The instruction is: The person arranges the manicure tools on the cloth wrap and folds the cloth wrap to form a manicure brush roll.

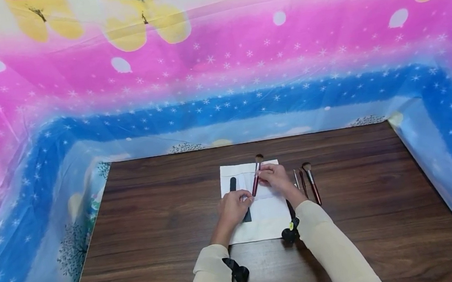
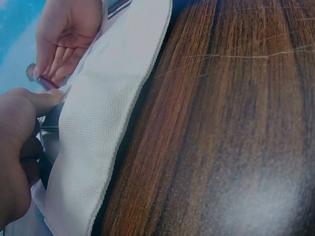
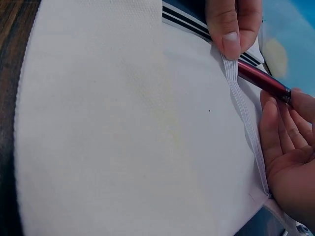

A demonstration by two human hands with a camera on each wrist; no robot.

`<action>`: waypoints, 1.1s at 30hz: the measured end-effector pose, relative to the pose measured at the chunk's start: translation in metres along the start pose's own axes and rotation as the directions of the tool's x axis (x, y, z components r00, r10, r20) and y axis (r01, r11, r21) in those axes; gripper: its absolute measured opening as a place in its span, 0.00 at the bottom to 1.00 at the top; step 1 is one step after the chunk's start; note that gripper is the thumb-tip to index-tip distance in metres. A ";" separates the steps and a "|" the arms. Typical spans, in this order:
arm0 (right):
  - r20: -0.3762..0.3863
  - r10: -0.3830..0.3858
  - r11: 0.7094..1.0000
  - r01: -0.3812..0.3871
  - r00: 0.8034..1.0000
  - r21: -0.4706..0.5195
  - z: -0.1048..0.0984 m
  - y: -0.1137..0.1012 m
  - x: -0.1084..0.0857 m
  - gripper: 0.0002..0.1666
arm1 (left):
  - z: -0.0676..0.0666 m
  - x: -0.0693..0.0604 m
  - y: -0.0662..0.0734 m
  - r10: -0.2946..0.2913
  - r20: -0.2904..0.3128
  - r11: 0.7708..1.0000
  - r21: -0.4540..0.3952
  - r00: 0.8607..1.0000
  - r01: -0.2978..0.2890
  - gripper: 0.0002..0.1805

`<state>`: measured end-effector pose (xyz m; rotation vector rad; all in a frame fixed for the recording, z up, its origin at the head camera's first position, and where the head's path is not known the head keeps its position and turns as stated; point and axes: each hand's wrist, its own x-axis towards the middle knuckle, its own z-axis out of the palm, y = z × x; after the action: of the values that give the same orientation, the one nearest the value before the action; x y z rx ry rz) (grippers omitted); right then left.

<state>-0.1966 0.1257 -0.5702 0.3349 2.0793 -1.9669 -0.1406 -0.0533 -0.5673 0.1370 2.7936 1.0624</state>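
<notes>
A cloth (image 1: pixel 257 232) is spread on the worktop (image 1: pixel 157 232). Its elastic (image 3: pixel 247 120) is pinched by the fingers of the left hand (image 1: pixel 233 207); over the cloth, a brush (image 1: pixel 255 184) is grasped by the right hand (image 1: pixel 275 177). More brushes (image 1: pixel 314 187) are laid rightward; beyond, a drape (image 1: pixel 222 106) is hung.

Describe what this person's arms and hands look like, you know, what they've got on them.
The left sleeve and right sleeve are long, plain and cream-coloured. The left hand and right hand wear no gloves. A small black left wrist device with a rounded end sits at that cuff; the similar right wrist device carries a small yellow-green mark.
</notes>
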 end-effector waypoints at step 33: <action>0.158 0.128 0.981 -0.102 0.979 -0.166 0.001 -0.006 0.003 0.26 | -0.001 -0.002 0.005 -0.021 -0.009 1.000 -0.023 1.000 0.021 0.06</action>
<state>-0.2015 0.1242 -0.5662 0.2430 2.0428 -1.6913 -0.1381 -0.0504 -0.5632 0.0996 2.7834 1.0930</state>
